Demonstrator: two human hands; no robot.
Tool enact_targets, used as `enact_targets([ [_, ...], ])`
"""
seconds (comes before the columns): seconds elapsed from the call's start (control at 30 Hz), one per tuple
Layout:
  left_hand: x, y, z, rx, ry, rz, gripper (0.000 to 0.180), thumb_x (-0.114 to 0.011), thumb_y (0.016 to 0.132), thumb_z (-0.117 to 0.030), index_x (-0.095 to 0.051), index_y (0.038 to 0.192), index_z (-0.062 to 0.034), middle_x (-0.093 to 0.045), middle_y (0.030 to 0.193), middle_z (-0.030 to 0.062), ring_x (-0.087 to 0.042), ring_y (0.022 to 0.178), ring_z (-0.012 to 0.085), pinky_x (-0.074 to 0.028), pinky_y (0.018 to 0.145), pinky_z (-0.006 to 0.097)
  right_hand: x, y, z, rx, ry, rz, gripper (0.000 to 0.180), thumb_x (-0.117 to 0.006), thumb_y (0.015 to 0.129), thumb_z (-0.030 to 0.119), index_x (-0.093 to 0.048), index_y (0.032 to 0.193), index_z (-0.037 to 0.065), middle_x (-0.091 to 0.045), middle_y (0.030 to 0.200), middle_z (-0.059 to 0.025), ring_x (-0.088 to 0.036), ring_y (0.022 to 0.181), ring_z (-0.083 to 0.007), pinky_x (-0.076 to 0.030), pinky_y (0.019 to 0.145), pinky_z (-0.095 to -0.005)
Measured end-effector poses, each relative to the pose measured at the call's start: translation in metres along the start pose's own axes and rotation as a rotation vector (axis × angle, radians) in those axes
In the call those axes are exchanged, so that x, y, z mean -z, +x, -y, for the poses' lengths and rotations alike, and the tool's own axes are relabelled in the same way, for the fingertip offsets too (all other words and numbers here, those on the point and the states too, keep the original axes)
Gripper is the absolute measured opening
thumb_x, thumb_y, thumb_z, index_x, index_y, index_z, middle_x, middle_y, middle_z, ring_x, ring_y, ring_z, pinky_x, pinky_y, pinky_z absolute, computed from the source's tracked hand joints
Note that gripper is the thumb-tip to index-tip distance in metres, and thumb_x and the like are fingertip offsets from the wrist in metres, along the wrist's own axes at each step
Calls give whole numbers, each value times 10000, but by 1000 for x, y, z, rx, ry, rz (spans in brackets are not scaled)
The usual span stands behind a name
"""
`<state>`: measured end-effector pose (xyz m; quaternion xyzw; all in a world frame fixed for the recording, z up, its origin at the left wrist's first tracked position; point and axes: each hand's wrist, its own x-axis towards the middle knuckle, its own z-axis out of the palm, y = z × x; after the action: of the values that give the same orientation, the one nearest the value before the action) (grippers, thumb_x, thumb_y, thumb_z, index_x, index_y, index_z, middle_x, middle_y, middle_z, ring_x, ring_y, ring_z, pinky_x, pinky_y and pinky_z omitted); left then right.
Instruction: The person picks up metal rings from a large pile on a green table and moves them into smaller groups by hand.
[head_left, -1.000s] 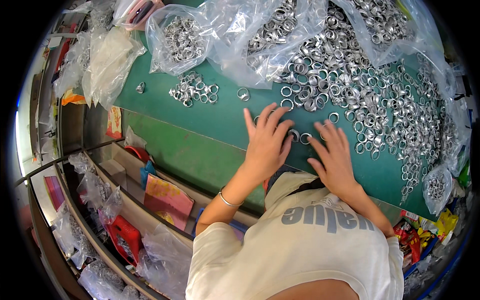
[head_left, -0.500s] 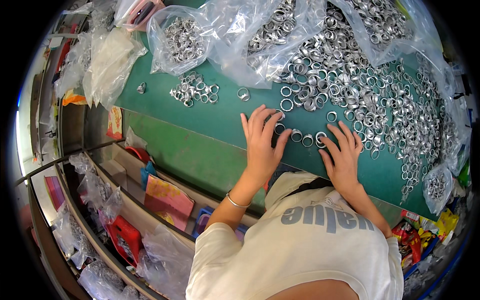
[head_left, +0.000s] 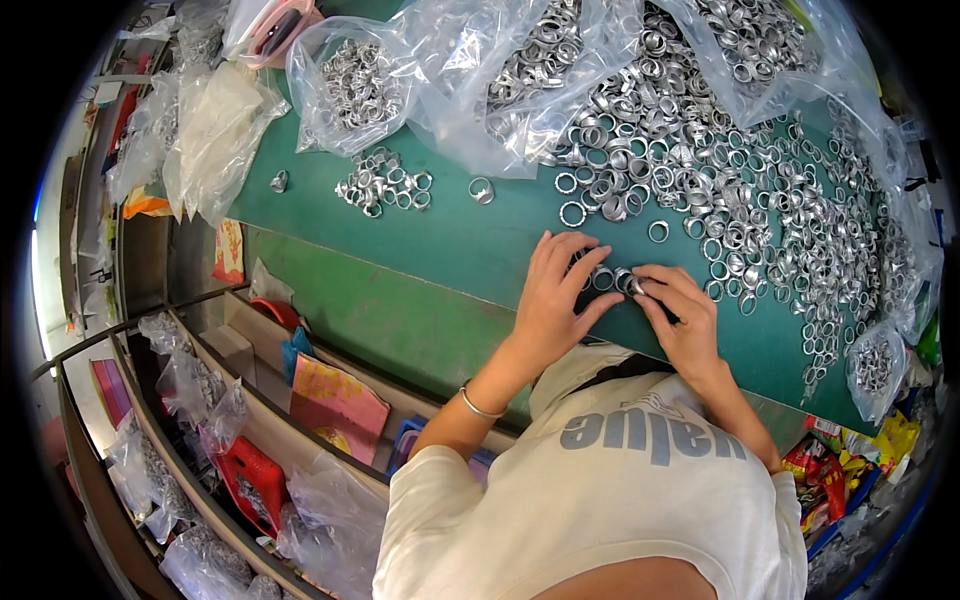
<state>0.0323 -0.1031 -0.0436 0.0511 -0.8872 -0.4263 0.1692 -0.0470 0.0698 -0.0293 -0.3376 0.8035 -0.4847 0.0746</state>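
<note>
A short row of silver-coloured metal rings (head_left: 601,278) lies between my two hands near the table's front edge. My left hand (head_left: 553,298) curves around the row's left end, thumb and fingers apart, partly covering some rings. At the other end, the thumb and fingertips of my right hand (head_left: 684,316) close on a ring (head_left: 635,285). A single ring (head_left: 658,231) lies just beyond that hand. Past the row spreads a big heap of similar rings (head_left: 700,200). To the left, another lone ring (head_left: 481,190) sits beside a small pile of rings (head_left: 384,183).
Clear plastic bags of rings (head_left: 360,90) line the far side of the green table (head_left: 430,240). A small bag (head_left: 874,370) sits at its right corner. Left below are shelves with bags and a red container (head_left: 250,480). Colourful packets (head_left: 820,475) lie at lower right.
My left hand has moved right and nearer, drawing the row of rings closer together. My right hand has closed its fingertips on the ring at the row's right end.
</note>
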Motion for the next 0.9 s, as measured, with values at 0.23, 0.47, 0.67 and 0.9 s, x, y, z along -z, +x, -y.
enact_targets([
  [0.23, -8, -3, -22, -39, 210, 81, 454, -779, 667, -233, -625, 1084, -143, -490, 1269, 58, -411, 1212, 305, -103, 1004, 685, 39, -19, 4, -136, -134, -107, 118, -682, 734, -55, -633, 841, -43, -630, 959, -118, -612, 792, -220, -476, 699, -304],
  [0.47, -22, 6, -23, -4, 353, 74, 300, -752, 690, -171, -649, 970, -140, -532, 1218, 18, -447, 1183, 286, -107, 1000, 679, 100, -107, -26, -230, -768, -249, 172, -740, 696, 50, -637, 833, 39, -617, 969, -66, -547, 891, -250, -377, 767, -350],
  [0.67, -19, -1, -13, -6, 293, 30, 309, -691, 703, -78, -610, 1000, -103, -539, 1161, 47, -456, 1173, 281, -164, 1042, 594, 109, -123, -27, -348, -921, -408, 269, -716, 747, 128, -610, 983, 56, -565, 1117, -95, -495, 1049, -286, -323, 910, -388],
  [0.9, -13, 2, -17, -6, 343, 53, 332, -683, 696, -63, -607, 1016, -109, -521, 1168, 79, -448, 1174, 306, -219, 1030, 568, 62, -57, -19, -271, -653, -291, 370, -713, 739, 109, -574, 1075, 41, -542, 1047, -115, -493, 960, -293, -338, 811, -394],
])
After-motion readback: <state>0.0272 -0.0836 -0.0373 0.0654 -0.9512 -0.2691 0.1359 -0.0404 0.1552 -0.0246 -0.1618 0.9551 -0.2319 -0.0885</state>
